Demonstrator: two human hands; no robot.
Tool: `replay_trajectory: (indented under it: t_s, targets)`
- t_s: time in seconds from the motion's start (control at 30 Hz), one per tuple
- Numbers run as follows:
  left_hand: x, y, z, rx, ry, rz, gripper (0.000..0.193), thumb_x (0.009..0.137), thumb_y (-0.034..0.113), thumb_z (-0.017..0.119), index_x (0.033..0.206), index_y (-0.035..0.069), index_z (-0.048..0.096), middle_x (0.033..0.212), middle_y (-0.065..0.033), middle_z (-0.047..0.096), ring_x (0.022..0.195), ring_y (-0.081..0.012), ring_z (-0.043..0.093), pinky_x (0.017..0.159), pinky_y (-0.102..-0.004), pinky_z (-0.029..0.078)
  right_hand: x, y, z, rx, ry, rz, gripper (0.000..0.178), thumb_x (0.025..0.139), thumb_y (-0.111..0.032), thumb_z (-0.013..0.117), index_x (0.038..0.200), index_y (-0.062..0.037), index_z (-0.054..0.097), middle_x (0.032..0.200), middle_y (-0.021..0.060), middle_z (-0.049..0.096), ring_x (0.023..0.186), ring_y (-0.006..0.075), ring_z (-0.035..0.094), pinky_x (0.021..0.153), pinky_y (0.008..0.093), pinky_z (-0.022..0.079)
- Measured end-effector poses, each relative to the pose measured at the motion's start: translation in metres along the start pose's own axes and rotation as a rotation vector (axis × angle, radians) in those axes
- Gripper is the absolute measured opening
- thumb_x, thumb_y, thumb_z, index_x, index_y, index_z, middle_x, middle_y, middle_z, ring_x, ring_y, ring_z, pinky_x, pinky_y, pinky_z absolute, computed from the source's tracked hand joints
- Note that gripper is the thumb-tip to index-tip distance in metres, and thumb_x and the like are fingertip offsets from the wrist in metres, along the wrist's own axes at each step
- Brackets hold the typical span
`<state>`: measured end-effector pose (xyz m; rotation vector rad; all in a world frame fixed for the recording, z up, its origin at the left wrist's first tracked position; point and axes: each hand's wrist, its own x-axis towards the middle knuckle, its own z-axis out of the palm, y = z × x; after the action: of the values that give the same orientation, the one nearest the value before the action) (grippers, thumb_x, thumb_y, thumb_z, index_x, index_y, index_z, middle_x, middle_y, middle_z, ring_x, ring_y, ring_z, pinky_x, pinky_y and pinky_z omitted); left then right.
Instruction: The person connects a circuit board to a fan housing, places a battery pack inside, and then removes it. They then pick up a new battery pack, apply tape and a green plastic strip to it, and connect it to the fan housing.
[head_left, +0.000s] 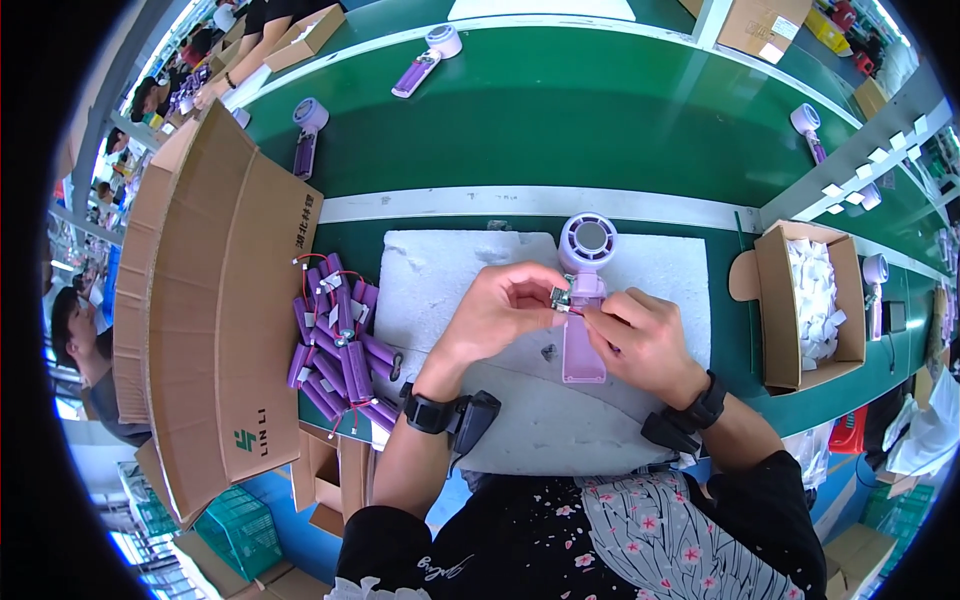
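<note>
A light purple handheld fan (588, 242) lies on the pale foam pad (460, 256), its round head pointing away from me and its handle (583, 352) opened toward me. Over the upper handle, my left hand (505, 312) pinches a small green circuit board (561, 298) between thumb and fingers. My right hand (640, 338) is closed beside the board, its fingertips gripping what looks like a thin red wire. The wire's end is mostly hidden by the fingers. A small dark mark or bit (549, 352) shows on the pad left of the handle.
Purple battery cells (340, 345) with red wires are heaped left of the pad, beside a tall cardboard box (225, 300). At right, a carton (812, 305) holds white pieces. More fans (428, 62) lie on the green conveyor (560, 120). A co-worker's arm (250, 55) shows far left.
</note>
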<state>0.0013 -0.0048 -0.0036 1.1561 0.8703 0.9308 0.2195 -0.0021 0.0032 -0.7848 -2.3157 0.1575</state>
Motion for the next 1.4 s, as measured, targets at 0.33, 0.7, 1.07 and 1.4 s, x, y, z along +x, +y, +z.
replay_trajectory:
  t_s: [0.33, 0.7, 1.07, 1.4]
  targets:
    - [0.001, -0.001, -0.001, 0.0, 0.044, -0.022, 0.035, 0.078, -0.011, 0.069, 0.111, -0.002, 0.064, 0.101, -0.0084, 0.067, 0.092, -0.0138, 0.064, 0.085, -0.028, 0.054, 0.002, 0.0, 0.002, -0.003, 0.014, -0.043, 0.016, 0.069, -0.004, 0.074, 0.084, -0.0056, 0.07, 0.072, 0.0014, 0.052, 0.056, 0.0164, 0.053, 0.046, 0.0295, 0.044]
    - [-0.001, -0.01, 0.0, 0.043, -0.041, 0.064, 0.027, 0.076, -0.013, 0.07, 0.1, 0.0, 0.066, 0.098, -0.004, 0.064, 0.087, -0.0106, 0.061, 0.08, -0.0243, 0.051, -0.002, 0.0, 0.001, 0.056, 0.005, 0.035, 0.011, 0.07, -0.005, 0.072, 0.081, -0.006, 0.067, 0.074, 0.002, 0.053, 0.058, 0.0174, 0.055, 0.048, 0.0314, 0.047]
    - [-0.001, -0.007, -0.001, 0.001, 0.006, 0.056, 0.029, 0.076, -0.012, 0.071, 0.103, -0.001, 0.066, 0.1, -0.0051, 0.065, 0.089, -0.0111, 0.061, 0.079, -0.0246, 0.053, 0.002, -0.003, 0.0, 0.018, 0.001, 0.024, 0.014, 0.069, -0.004, 0.073, 0.083, -0.005, 0.068, 0.074, 0.0024, 0.051, 0.058, 0.0169, 0.055, 0.047, 0.0304, 0.046]
    - [-0.002, 0.0, 0.003, 0.012, 0.057, -0.015, 0.037, 0.076, -0.012, 0.071, 0.111, -0.004, 0.065, 0.101, -0.0107, 0.068, 0.091, -0.0147, 0.065, 0.085, -0.0291, 0.055, 0.0, -0.002, 0.0, -0.019, -0.005, -0.011, 0.012, 0.071, -0.007, 0.07, 0.082, -0.0063, 0.065, 0.076, 0.0013, 0.049, 0.06, 0.0158, 0.054, 0.049, 0.0309, 0.046]
